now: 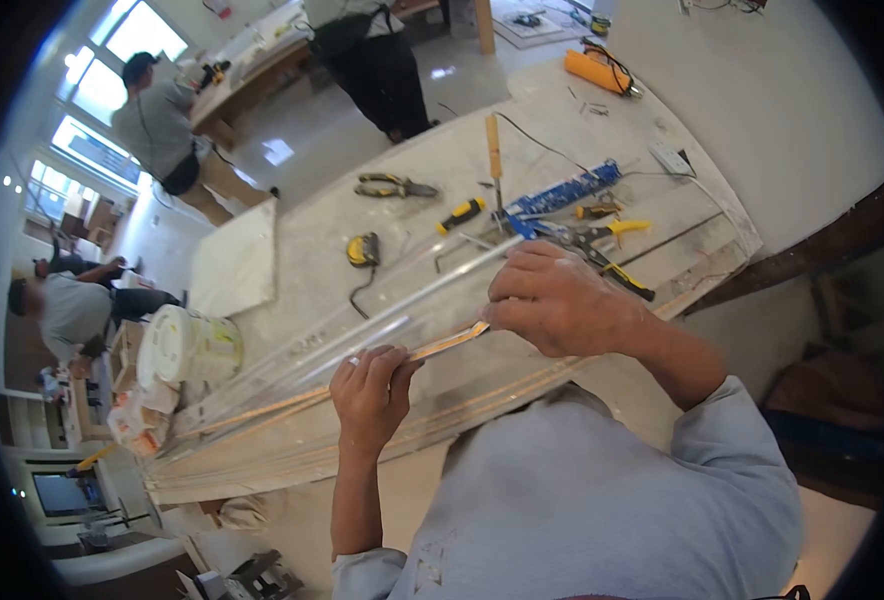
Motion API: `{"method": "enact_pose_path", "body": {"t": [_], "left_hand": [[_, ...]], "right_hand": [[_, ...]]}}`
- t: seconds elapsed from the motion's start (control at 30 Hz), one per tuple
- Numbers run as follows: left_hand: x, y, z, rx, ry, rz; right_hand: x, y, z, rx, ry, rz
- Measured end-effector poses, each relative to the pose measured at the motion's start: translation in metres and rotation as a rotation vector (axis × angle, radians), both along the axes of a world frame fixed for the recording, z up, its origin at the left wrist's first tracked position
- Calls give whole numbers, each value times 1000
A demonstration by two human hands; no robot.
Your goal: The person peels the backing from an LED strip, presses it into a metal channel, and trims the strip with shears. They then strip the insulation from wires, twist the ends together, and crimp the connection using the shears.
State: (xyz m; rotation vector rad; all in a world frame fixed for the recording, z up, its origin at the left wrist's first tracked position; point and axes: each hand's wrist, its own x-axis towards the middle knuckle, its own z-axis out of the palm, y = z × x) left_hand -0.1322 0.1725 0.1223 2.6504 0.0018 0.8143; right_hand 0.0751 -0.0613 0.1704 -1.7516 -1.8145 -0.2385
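Observation:
A thin, flexible LED strip (446, 344) with an orange-yellow face runs between my hands and trails left along the table. My left hand (370, 395) pinches it near the table's front edge. Farther right, my right hand (567, 305) has its fingers closed at the strip's other end; the fingertips are partly hidden. Just beyond the strip lie long, pale, narrow profiles (454, 282), reaching from my right hand toward the far left. Close past my right hand are yellow-and-black cutters (617, 228) and a blue caulking gun (567, 191).
On the worktable (502, 385) lie pliers (396, 187), a tape measure (362, 250), a screwdriver (461, 214), a power strip (670, 158) and an orange tool (598, 72). A white bucket (212, 345) stands left by a pale board (237, 260). Several people are beyond the table.

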Motion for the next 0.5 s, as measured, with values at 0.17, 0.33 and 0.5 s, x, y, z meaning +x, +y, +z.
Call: {"method": "enact_pose_path", "body": {"t": [0.17, 0.33, 0.5], "left_hand": [[14, -31, -73, 11, -77, -13], [22, -53, -117, -8, 77, -42], [28, -66, -128, -35, 169, -85]], "right_hand": [[-8, -35, -65, -154, 428, -153], [-9, -54, -116, -284, 733, -277], [-12, -59, -141, -408, 878, -424]]}}
